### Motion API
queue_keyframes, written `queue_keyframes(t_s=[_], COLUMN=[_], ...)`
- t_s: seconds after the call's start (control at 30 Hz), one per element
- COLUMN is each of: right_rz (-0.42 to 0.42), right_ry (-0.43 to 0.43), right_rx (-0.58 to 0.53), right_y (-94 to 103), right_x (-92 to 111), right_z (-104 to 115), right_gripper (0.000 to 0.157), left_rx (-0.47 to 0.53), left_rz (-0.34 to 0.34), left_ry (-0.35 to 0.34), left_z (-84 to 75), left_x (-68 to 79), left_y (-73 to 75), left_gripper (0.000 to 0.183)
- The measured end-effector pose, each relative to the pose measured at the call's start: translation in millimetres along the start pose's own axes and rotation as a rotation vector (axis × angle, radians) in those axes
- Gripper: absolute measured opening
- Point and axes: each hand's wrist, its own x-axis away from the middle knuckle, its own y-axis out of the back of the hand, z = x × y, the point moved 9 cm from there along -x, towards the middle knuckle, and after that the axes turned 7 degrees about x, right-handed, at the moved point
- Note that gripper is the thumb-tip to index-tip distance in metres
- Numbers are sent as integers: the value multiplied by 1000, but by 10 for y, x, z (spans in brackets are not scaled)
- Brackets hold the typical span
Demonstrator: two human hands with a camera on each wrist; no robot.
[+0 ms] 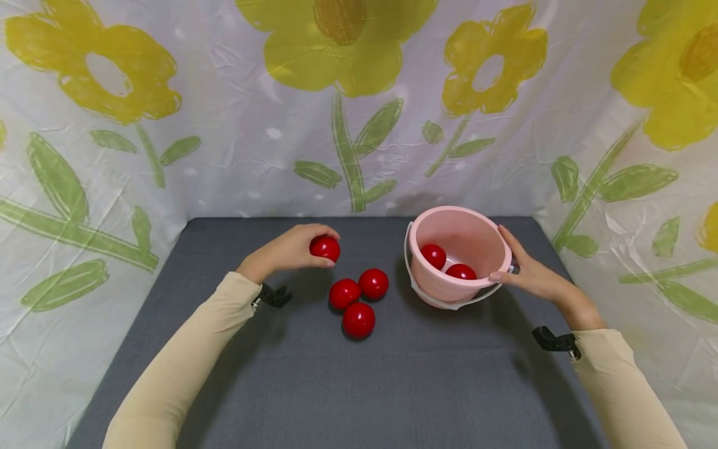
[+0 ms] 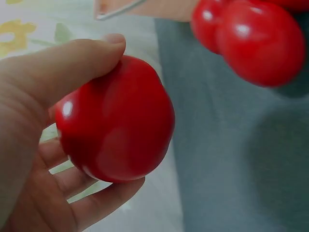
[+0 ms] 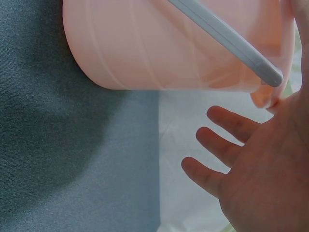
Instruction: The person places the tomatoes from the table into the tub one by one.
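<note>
Clearly, in the head view, the left hand (image 1: 287, 251) grips a red ball (image 1: 325, 249) near three clustered balls (image 1: 358, 320) on grey cloth (image 1: 359, 393); the right hand (image 1: 533, 274) holds the rim of a pink bucket (image 1: 434, 284) containing two balls (image 1: 433, 256); left wrist: thumb and fingers (image 2: 106, 200) clasp the red ball; right wrist: three fingers (image 3: 219, 146) splay clear of the bucket.

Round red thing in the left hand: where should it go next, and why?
I'd probably move the round red thing right, over the pink bucket: the left hand grips it, two matching red things lie inside, and the right hand holds the bucket's rim.
</note>
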Motion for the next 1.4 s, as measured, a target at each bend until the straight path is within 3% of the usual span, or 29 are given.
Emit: queue_keyframes(t_s=[0.27, 0.73, 0.93, 1.4], right_rz=[-9, -11, -13, -12], right_ry=[0, -16, -8, -7], right_rx=[23, 24, 28, 13], right_y=[2, 4, 1, 0], right_x=[-13, -10, -15, -13], right_z=[-19, -20, -22, -26], right_gripper=[108, 110, 109, 109], left_rx=[-8, -33, -44, -71], left_rz=[26, 59, 81, 131], left_ry=[-12, -106, -158, -190], left_z=[-259, -548, -735, -1197], left_x=[-142, -378, -535, -952], left_y=[135, 44, 16, -49], left_gripper=[54, 47, 47, 49])
